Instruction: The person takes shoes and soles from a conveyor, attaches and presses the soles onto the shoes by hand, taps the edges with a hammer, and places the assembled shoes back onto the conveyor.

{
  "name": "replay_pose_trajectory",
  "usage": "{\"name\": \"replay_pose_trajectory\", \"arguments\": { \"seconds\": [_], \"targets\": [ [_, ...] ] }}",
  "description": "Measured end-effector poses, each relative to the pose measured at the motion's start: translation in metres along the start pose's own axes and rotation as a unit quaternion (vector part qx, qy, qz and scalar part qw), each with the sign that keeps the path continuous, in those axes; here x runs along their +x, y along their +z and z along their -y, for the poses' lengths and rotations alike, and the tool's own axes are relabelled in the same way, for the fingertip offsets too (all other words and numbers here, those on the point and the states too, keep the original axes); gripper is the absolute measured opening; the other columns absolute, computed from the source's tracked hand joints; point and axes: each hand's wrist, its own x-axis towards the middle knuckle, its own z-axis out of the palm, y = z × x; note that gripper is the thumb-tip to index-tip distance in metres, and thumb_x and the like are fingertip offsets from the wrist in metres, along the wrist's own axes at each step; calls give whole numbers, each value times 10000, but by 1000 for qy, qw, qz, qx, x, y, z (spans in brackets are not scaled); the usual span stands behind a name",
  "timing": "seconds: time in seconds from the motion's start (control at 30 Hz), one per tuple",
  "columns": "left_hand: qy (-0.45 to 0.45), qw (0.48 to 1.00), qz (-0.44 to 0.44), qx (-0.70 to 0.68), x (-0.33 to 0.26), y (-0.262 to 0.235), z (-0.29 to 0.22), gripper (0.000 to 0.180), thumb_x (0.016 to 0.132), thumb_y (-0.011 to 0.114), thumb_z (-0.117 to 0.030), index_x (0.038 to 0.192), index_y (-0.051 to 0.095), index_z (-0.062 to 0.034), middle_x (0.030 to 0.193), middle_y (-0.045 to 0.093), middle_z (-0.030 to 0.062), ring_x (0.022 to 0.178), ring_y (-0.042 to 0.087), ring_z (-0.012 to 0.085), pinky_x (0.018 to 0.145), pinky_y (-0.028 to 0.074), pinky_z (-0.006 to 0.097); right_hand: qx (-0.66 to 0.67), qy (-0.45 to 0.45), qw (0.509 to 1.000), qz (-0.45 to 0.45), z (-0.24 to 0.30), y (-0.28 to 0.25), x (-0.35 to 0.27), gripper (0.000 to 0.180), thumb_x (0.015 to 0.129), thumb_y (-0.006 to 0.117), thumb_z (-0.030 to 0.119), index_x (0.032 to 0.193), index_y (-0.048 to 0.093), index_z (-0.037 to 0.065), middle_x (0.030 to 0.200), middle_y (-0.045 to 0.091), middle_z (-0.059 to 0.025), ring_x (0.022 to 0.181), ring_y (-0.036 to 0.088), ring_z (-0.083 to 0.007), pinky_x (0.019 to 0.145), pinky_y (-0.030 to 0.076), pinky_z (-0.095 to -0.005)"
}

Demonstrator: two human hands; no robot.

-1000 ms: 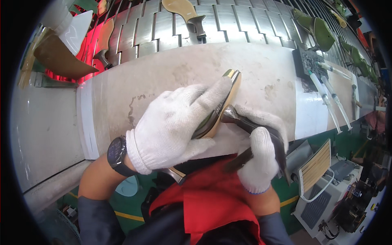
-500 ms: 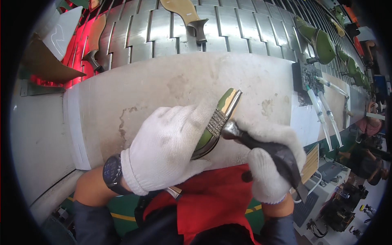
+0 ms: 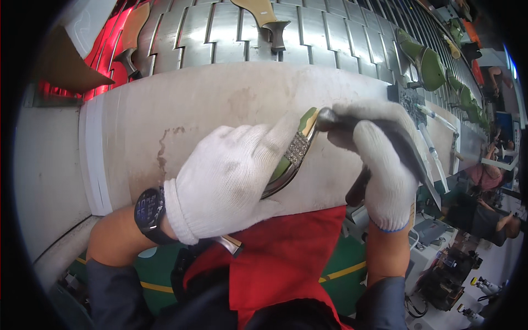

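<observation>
My left hand point(image 3: 225, 179), in a white knit glove, is closed round a green high-heeled sandal point(image 3: 297, 148) with a sparkly strap. The sandal lies sole to the right, its toe pointing away from me. Its heel point(image 3: 231, 245) sticks out below my left wrist. My right hand point(image 3: 388, 176), gloved too, grips a dark metal hammer point(image 3: 328, 117) close to its head. The hammer's rounded face is at the sandal's toe, by the sole edge; whether they touch, I cannot tell. Most of the sandal's rear part is hidden under my left hand.
A stained pale worktop point(image 3: 209, 104) lies beneath my hands. Beyond it runs a slatted metal conveyor point(image 3: 192, 33) carrying tan shoe soles with heels point(image 3: 275, 33) and green shoes point(image 3: 429, 66). At the right are a dark block point(image 3: 404, 96) and syringes point(image 3: 434, 157). People stand farther right.
My right hand has moved the hammer up and away from me, from beside the strap to the sandal's toe. My left hand keeps its hold on the sandal.
</observation>
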Motion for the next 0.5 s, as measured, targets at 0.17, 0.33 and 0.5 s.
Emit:
{"name": "replay_pose_trajectory", "arguments": {
  "seconds": [0.17, 0.33, 0.5],
  "targets": [
    [12, 1000, -17, -1, -5, 2, 1, 1116, 687, 982, -207, 1623, 435, 58, 1247, 686, 239, 1121, 689, 454, 1004, 537, 505, -150, -83, 977, 126, 9, -6, -31, 318, 1005, 748, 92, 1287, 705, -48, 1264, 777, -211, 1175, 766, -290, 1068, 588, -424],
    [14, 1000, -25, -11, -4, 7, 3, 1071, 729, 970, -235, 1611, 441, 64, 1252, 686, 246, 1138, 688, 451, 1009, 540, 504, -102, -89, 990, 46, 3, 10, -40, 321, 881, 845, 34, 1192, 771, 3, 1154, 818, -174, 1073, 819, -282, 954, 639, -390],
    [0, 1000, -16, -5, -4, 6, 2, 1050, 760, 960, -262, 1609, 436, 67, 1250, 689, 242, 1146, 689, 448, 1017, 544, 504, -195, -187, 959, 80, 9, 10, -40, 317, 868, 855, 41, 1172, 774, 3, 1113, 821, -173, 1050, 830, -294, 933, 646, -385]
  ]
}}
